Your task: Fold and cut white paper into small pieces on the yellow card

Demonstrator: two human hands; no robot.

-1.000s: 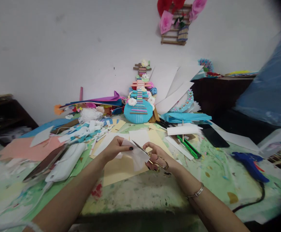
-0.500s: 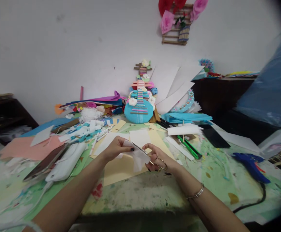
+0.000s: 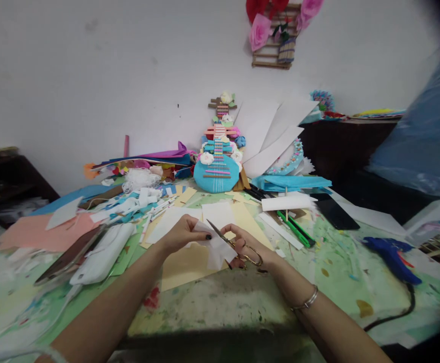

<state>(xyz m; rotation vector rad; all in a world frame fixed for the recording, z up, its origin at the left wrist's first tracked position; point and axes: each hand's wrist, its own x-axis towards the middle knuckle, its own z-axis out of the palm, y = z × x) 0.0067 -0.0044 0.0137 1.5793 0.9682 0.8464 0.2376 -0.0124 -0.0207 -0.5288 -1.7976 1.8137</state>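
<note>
Two forearms (image 3: 117, 292) angle inward above a yellow sheet (image 3: 182, 275), the left hand (image 3: 184, 234) pinching by thumb a white paper piece (image 3: 216, 253) that should be light, limp, easily torn and best held by its edge, the right hand (image 3: 253, 242) gripping slender gold-handled scissors (image 3: 230, 242) pointed forward-left across it.

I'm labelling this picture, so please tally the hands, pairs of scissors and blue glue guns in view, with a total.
Hands: 2, the left hand and the right hand
Pairs of scissors: 1, in the right hand
Blue glue guns: 1, lying on the table
Total: 4
</note>
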